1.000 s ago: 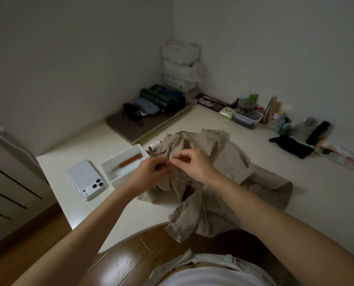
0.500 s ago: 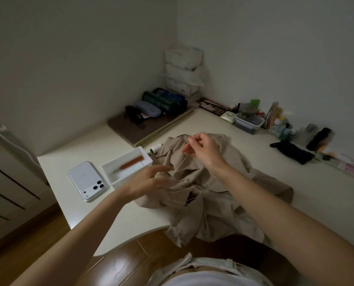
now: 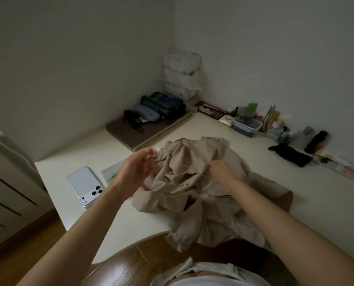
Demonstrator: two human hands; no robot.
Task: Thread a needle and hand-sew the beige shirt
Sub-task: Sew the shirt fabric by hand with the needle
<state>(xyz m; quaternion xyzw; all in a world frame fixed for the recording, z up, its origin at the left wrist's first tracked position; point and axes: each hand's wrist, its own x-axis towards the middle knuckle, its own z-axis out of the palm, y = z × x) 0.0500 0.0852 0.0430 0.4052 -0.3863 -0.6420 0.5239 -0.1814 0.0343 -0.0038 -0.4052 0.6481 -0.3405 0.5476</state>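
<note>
At the far left of the pale table (image 3: 54, 168) a white phone (image 3: 83, 182) lies camera-side up, and just beside it is a white tray (image 3: 110, 171), now partly hidden behind the left hand (image 3: 135, 170). Half a second ago that hand lay low against the cloth; it has since lifted clear and hangs in the air, fingers loosely curled, tips close to a small white spool (image 3: 158, 150). Whether it pinches anything cannot be told.

From there a pale thread (image 3: 184, 166) slants across the crumpled middle of the beige shirt (image 3: 192, 195), which is heaped at the table's near edge with its hem hanging over. The thread ends at the right hand (image 3: 222, 172). That hand was raised above the shirt a moment ago, drawing the thread up; it has now dropped onto the fabric, fingertips pinched together at the thread's end. The needle is presumably there but too small to see. Further right a dark pouch (image 3: 289, 154) lies well apart from the work.

The drop suggests one pull-through is finished and the next stitch is being started. With the left hand off the cloth, the fabric looks unsupported, so it will likely need steadying again.
</note>
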